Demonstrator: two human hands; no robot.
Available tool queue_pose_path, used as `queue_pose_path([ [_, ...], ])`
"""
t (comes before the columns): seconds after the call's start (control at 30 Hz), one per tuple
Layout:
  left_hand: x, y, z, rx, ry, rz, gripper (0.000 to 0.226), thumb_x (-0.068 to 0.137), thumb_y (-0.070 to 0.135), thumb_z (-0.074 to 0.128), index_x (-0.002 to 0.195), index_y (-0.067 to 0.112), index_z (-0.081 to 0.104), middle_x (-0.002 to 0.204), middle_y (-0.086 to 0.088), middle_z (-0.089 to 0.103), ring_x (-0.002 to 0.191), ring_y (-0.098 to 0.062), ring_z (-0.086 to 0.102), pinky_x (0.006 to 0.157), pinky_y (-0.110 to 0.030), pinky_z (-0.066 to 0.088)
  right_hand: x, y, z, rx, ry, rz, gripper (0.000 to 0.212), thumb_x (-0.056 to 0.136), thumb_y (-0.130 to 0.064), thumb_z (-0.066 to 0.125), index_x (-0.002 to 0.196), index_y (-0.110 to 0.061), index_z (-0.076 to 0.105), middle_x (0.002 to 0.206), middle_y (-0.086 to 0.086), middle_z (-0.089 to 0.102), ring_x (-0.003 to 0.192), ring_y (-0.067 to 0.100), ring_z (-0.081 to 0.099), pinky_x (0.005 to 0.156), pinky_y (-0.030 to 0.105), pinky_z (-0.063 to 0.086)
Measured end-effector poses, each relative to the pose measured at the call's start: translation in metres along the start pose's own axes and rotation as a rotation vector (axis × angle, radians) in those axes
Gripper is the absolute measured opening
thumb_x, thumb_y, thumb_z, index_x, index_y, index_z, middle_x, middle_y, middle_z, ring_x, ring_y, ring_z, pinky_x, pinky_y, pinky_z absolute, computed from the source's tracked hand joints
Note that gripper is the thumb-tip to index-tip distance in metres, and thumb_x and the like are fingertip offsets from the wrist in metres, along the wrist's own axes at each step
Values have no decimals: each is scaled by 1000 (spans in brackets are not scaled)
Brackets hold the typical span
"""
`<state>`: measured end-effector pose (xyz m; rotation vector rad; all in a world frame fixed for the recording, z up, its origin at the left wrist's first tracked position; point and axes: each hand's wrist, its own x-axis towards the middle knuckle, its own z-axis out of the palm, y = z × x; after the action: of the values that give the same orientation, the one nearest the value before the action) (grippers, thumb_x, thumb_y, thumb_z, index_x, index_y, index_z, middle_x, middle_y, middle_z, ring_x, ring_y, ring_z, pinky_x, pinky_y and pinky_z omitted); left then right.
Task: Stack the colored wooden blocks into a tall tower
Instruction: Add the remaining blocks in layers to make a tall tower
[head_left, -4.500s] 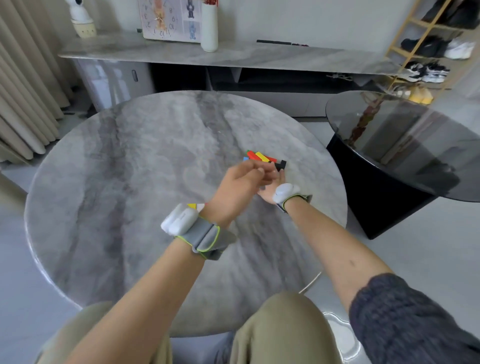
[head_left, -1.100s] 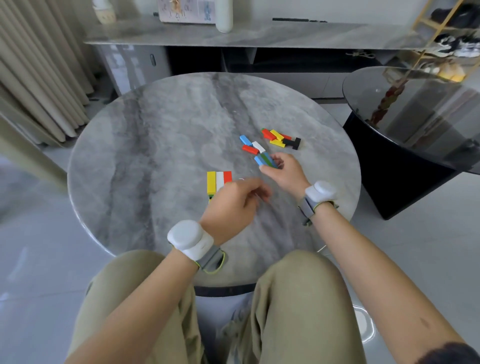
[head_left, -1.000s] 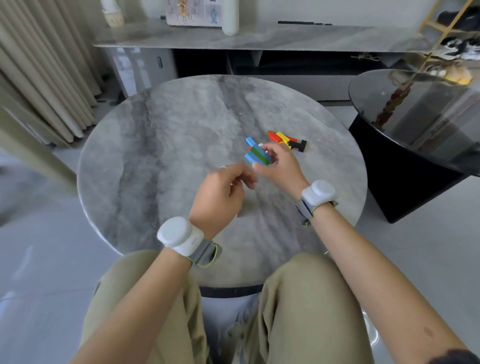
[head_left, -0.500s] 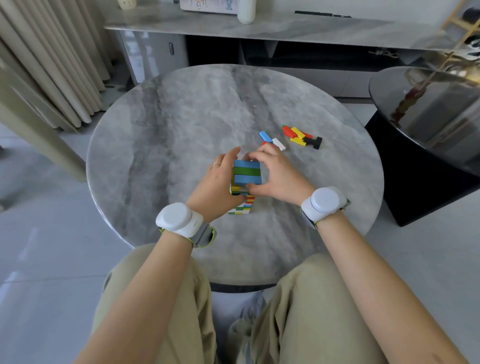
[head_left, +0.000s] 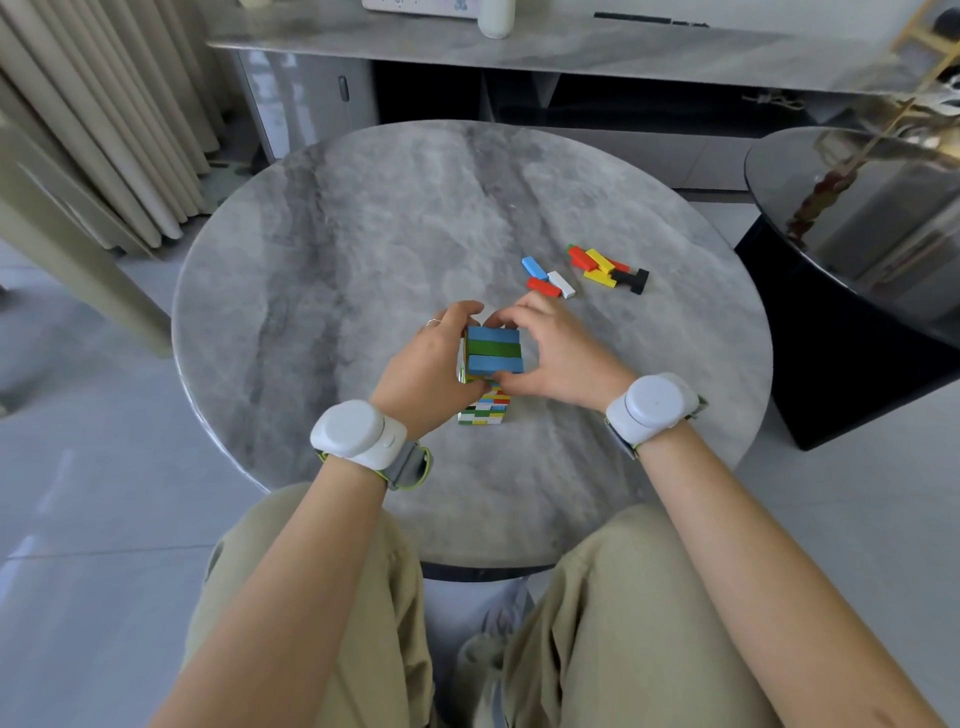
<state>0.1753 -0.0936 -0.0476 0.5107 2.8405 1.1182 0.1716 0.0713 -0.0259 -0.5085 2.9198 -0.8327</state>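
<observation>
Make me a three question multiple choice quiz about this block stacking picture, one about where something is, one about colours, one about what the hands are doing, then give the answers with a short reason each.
1. Where do the loose blocks lie relative to the tower?
A. Beyond it and to the right
B. On the person's lap
C. At the table's left edge

2. What colours are the three blocks in the top layer?
A. Red, yellow, white
B. Blue, green, blue
C. Black, red, black

3. What are the left hand and right hand doing?
A. Resting flat on the table
B. Both reaching for the loose blocks
C. Cupping the tower's top from both sides

Answers: 1 A, the scattered pieces sit farther away on the round table, right of the tower. 2 B, a green block lies between two blue ones. 3 C, fingers of each hand press the upper layers on opposite sides.
</observation>
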Motion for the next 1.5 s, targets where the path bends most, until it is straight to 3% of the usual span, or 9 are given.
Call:
queue_pose_path([
  [0.37, 1, 2, -1, -10, 4, -8, 68, 76, 25, 73, 135, 21, 38, 126, -1, 54, 117, -19, 52, 94, -43, 48, 3, 6, 3, -9, 6, -20, 61, 67, -30, 77, 122, -18, 55, 112, 6, 48, 107, 23, 49, 98, 44, 40],
  [0.47, 1, 2, -4, -18, -16, 0, 74, 74, 26, 75, 137, 21, 36, 129, 0, 51, 121, -17, 50, 96, -43, 47, 1, 9, 1, 9, -18, -26, 80, 65, -37, 80, 134, -20, 43, 120, 2, 42, 113, 15, 45, 102, 37, 38],
  [0.53, 1, 2, -6, -26, -35, 10, 79, 72, 27, 77, 139, 21, 34, 132, 0, 48, 124, -15, 47, 99, -42, 46, -1, 10, -3, 35, -45, -11, 87, 66, -35, 81, 139, -21, 36, 122, 0, 40, 105, 3, 42, 97, 26, 37],
  [0.63, 2, 3, -9, -29, -51, 13, 79, 72, 25, 76, 139, 24, 33, 130, 3, 50, 122, -12, 48, 99, -39, 45, -2, 11, -6, 41, -83, 11, 84, 69, -34, 80, 139, -21, 36, 115, -9, 41, 87, -5, 40, 86, 20, 35],
  [0.87, 4, 4, -11, 19, -63, 38, 73, 74, 27, 74, 136, 25, 36, 122, 8, 56, 117, -15, 50, 94, -39, 48, 3, 13, -9, -40, -105, 0, 69, 68, -41, 78, 128, -23, 48, 118, -7, 55, 99, 8, 49, 92, 33, 45],
  [1.03, 6, 5, -11, 47, -68, 45, 68, 76, 25, 72, 135, 25, 38, 121, 9, 58, 116, -14, 51, 92, -37, 48, 5, 15, -8, -57, -89, -5, 55, 70, -39, 77, 118, -23, 55, 114, -6, 57, 97, 9, 51, 89, 34, 46],
  [1.5, 10, 5, -12, 58, -73, 68, 65, 74, 26, 74, 132, 20, 45, 119, 2, 58, 109, -17, 54, 89, -35, 49, 7, 16, -5, -63, -110, 5, 60, 71, -37, 75, 124, -21, 52, 118, -4, 55, 97, 10, 52, 87, 31, 46],
])
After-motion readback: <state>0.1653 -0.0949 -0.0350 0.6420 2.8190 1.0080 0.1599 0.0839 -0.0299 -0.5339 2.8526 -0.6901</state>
